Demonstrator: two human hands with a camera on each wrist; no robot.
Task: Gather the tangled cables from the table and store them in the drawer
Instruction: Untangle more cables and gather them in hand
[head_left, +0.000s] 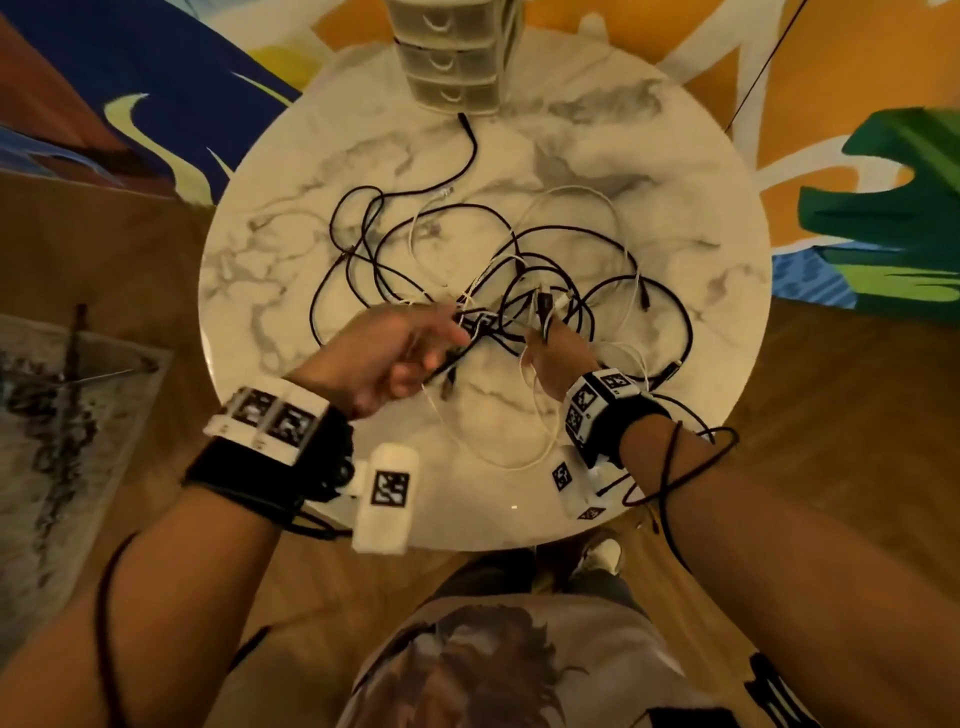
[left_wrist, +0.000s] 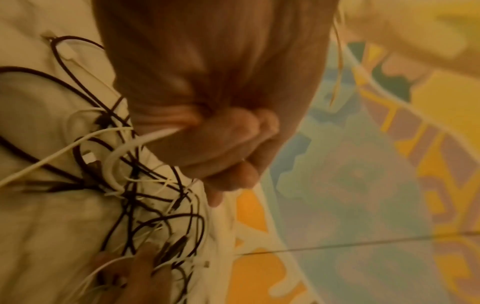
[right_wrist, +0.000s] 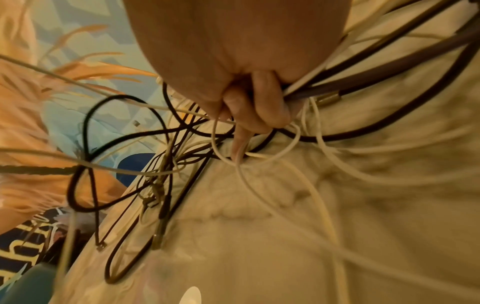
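A tangle of black and white cables (head_left: 488, 322) sprawls over the middle of the round marble table (head_left: 322, 171). My left hand (head_left: 410, 343) hovers at the tangle's near-left side, fingers curled around a white strand and some black ones (left_wrist: 155, 133). My right hand (head_left: 556, 348) is at the near-right side, fist clenched round a bunch of black and white cables (right_wrist: 298, 92), with loops hanging from it. The small drawer unit (head_left: 452, 57) stands at the table's far edge, its three drawers closed. One black cable end (head_left: 470, 140) reaches almost to it.
A colourful rug (head_left: 857, 78) lies beyond and on both sides of the table, on a wooden floor. A grey patterned mat (head_left: 67, 415) lies on the floor at the left. My legs and a shoe (head_left: 602, 553) are under the near table edge.
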